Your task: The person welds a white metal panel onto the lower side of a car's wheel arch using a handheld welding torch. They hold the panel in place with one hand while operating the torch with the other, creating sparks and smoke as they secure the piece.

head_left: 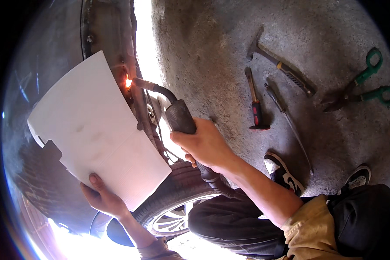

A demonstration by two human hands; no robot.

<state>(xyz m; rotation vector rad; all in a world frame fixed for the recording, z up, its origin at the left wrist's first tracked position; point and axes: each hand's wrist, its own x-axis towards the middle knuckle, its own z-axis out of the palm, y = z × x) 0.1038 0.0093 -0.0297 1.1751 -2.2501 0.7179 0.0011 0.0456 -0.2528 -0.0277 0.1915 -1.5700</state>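
In my right hand (206, 141) is a black welding torch (180, 116), its fingers wrapped round the handle. The torch's bent neck reaches left to the lower edge of a dark car body panel (110, 30), where a bright orange-white glow (128, 82) shows at the nozzle tip. My left hand (102, 196) grips the lower edge of a white sheet (97, 130), thumb on its face and fingers behind. That sheet, with a notch cut in its left side, stands between the glow and the car's dark painted side (34, 86).
On the concrete floor (195, 39) lie a hammer (286, 69), a chisel with a red and black grip (255, 108), a thin rod-like tool (292, 125) and green-handled snips (359, 86). A car wheel (173, 219) is near my knees. The torch's cable (223, 188) runs toward my legs.
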